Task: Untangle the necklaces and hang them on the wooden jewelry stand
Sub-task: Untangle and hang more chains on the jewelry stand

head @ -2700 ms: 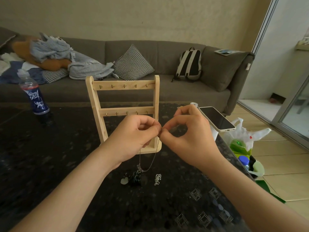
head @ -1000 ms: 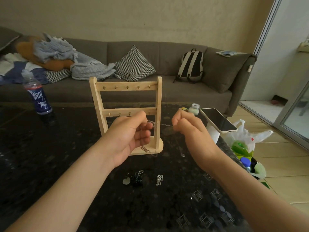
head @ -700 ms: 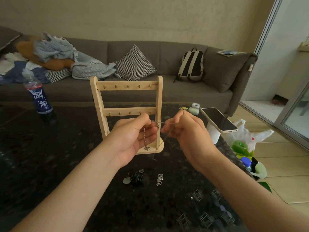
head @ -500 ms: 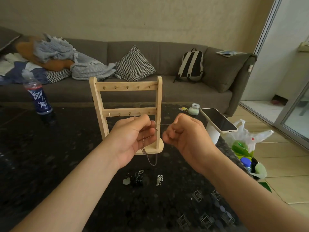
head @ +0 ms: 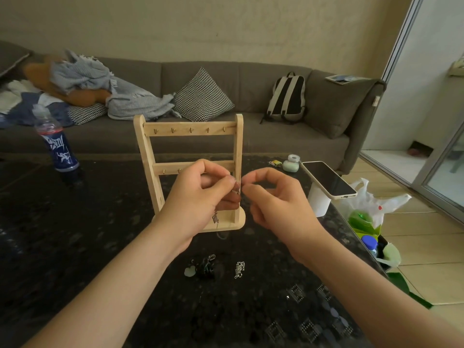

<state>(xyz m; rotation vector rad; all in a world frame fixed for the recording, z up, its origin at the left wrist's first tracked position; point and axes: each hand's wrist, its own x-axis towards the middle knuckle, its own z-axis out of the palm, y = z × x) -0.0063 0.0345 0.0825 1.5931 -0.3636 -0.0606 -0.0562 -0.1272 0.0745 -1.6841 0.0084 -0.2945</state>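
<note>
Before wooden stand point(head: 189, 129), left hand point(head: 198, 202), right hand point(head: 281, 207) pinch necklace point(head: 215, 217), half-hiding lower bar point(head: 160, 168); phone point(head: 329, 179), bottle point(head: 59, 149) flank.

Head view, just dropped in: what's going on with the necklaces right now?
A person works a thin silver necklace in front of the wooden stand. The left hand pinches it, its pendant dangling below, and the right hand pinches the chain beside it. The stand's visible hooks are bare. A dark tangle and a small silver chain lie on the table, untouched.
</note>
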